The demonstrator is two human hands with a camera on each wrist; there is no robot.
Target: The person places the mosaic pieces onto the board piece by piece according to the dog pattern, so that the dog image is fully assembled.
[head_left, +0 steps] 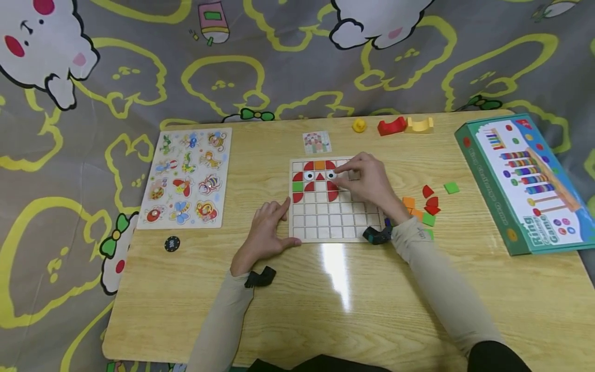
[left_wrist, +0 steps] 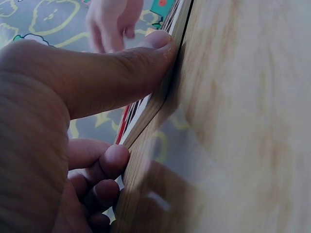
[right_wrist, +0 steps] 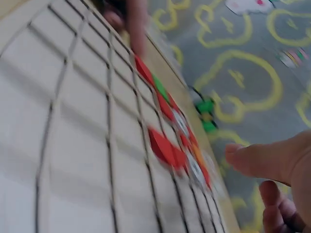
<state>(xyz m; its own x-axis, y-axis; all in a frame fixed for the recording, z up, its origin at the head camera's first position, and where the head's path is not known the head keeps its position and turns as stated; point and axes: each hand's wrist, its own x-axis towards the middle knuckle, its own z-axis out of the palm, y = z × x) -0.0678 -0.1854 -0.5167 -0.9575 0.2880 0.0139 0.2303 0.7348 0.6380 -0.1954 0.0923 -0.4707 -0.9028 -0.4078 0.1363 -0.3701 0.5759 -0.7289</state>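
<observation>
A wooden grid board lies on the table, its upper rows holding red, orange and green mosaic pieces and two round eye pieces. My left hand grips the board's near left corner, thumb at the front edge and fingers at the left side. In the left wrist view, the thumb presses against the board's rim. My right hand hovers over the upper right of the pattern, fingertips close to the right eye piece. In the right wrist view its thumb and fingers stand apart with nothing visible between them.
Loose red pieces, orange squares and green squares lie right of the board. A picture card lies behind it. An insect puzzle is at left, a ring game box at right. Red and yellow blocks stand at the back.
</observation>
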